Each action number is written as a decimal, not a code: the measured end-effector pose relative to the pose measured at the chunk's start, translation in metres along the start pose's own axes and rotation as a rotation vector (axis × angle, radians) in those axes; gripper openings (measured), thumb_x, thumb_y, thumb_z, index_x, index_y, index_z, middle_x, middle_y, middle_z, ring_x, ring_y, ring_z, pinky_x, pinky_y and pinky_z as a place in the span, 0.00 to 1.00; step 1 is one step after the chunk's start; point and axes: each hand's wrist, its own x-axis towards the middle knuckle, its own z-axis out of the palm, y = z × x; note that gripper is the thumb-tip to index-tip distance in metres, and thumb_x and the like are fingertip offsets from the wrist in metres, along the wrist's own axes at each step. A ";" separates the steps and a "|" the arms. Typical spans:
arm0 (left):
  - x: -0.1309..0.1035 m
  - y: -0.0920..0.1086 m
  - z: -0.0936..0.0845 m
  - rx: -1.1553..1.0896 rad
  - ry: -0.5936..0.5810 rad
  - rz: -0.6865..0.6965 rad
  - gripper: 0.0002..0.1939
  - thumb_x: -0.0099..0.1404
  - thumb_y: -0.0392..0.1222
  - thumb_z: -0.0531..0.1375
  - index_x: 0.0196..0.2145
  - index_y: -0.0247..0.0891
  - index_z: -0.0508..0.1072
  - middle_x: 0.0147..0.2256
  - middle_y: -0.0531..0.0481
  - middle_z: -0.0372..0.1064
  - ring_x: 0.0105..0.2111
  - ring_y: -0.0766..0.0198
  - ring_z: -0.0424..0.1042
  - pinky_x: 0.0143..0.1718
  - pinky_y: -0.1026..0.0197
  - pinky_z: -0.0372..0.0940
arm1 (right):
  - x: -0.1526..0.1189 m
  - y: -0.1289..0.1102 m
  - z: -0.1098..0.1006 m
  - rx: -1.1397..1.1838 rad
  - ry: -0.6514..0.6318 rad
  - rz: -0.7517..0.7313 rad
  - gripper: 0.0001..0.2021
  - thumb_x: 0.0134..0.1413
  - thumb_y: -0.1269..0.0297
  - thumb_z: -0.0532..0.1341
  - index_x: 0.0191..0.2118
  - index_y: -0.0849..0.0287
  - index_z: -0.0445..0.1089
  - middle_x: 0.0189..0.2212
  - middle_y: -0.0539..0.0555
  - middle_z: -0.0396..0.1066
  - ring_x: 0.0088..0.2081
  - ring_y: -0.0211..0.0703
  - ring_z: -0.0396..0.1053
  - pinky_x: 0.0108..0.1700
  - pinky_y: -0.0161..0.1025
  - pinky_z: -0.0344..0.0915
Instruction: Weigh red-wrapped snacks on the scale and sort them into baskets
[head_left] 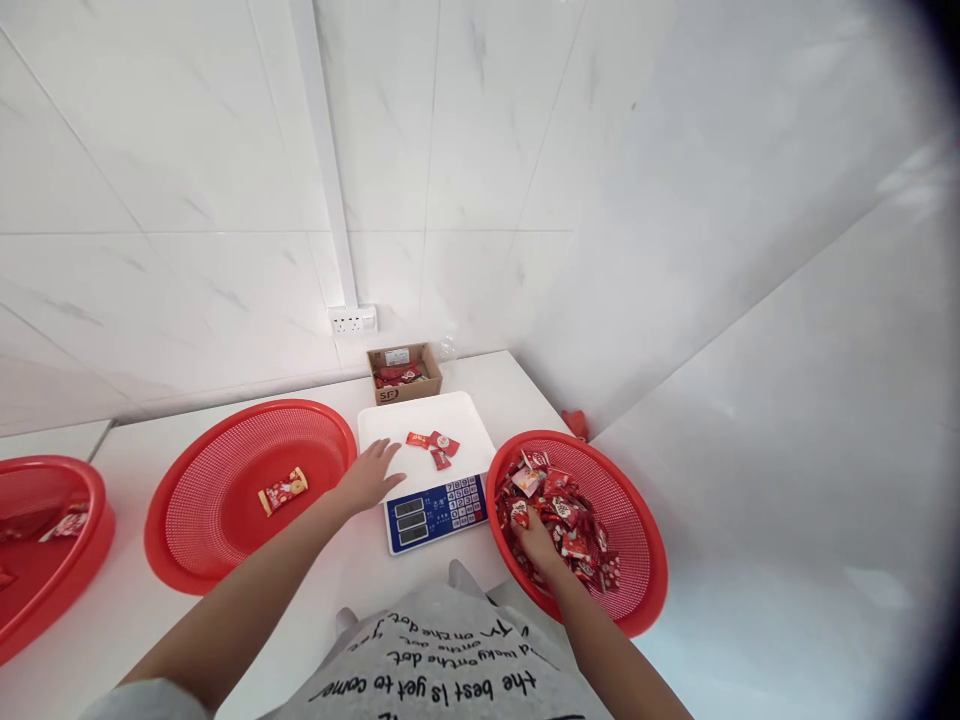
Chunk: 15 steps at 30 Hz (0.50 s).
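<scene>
My left hand [367, 474] is open with fingers spread, at the left edge of the white pan [439, 408] of a weighing scale; whether it touches the pan I cannot tell. On the pan lie a few small red candy packets [444, 443]. The scale's blue panel [424, 520] with displays and keys faces me. Inside the right red basket [646, 560], my right hand [534, 540] has its fingers closed on a small red candy packet [520, 513]. Many red and pink candy packets [570, 515] are heaped around it, and its fingertips are partly hidden.
A red basket [176, 500] on the left holds one red and gold packet [283, 490]. Another red basket [94, 540] with packets stands farther left. Behind the scale is a cardboard box [409, 391] of red packets. A socket [352, 320] is on the wall.
</scene>
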 end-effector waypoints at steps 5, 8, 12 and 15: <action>0.047 0.032 0.030 0.018 -0.021 0.057 0.37 0.62 0.56 0.54 0.65 0.45 0.47 0.68 0.42 0.31 0.66 0.43 0.30 0.62 0.39 0.41 | 0.002 0.001 -0.001 0.010 -0.009 -0.036 0.24 0.40 0.58 0.59 0.46 0.62 0.66 0.46 0.61 0.72 0.47 0.53 0.69 0.52 0.46 0.61; 0.062 0.038 0.041 0.045 -0.030 0.058 0.38 0.62 0.61 0.52 0.65 0.48 0.47 0.68 0.43 0.29 0.65 0.36 0.27 0.60 0.33 0.39 | 0.003 0.002 -0.001 0.002 -0.013 -0.023 0.23 0.40 0.59 0.59 0.45 0.62 0.67 0.44 0.60 0.73 0.47 0.53 0.69 0.53 0.46 0.61; 0.069 0.036 0.049 0.064 -0.047 0.100 0.30 0.64 0.54 0.52 0.62 0.50 0.54 0.66 0.44 0.43 0.65 0.38 0.35 0.60 0.34 0.40 | 0.001 0.002 0.000 0.016 -0.022 -0.025 0.23 0.42 0.59 0.58 0.46 0.61 0.67 0.44 0.60 0.73 0.46 0.52 0.69 0.51 0.44 0.62; 0.067 0.036 0.050 0.070 -0.024 0.141 0.24 0.67 0.46 0.50 0.61 0.48 0.57 0.61 0.43 0.53 0.63 0.47 0.45 0.60 0.43 0.44 | 0.000 0.003 0.000 0.020 -0.001 -0.041 0.22 0.42 0.58 0.59 0.46 0.60 0.68 0.44 0.59 0.73 0.46 0.52 0.69 0.51 0.44 0.62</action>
